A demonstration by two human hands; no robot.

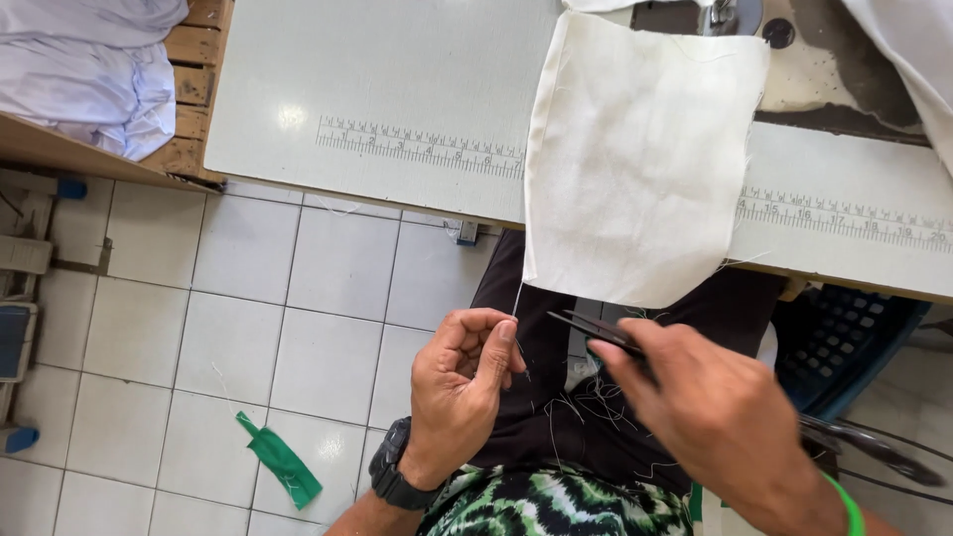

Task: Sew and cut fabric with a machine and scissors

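The left hand (459,389) pinches a thread (518,296) hanging from the cloth (635,159) on the tabletop (377,89); the right hand (715,412) grips snips (596,332) beside it.

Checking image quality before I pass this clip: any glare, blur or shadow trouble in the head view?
Head view: bright, even daylight; a small glare spot on the table left of the cloth. The right hand with the snips is slightly soft, the left hand sharper. The thread is thin but visible. Edges bow a little from the wide lens.
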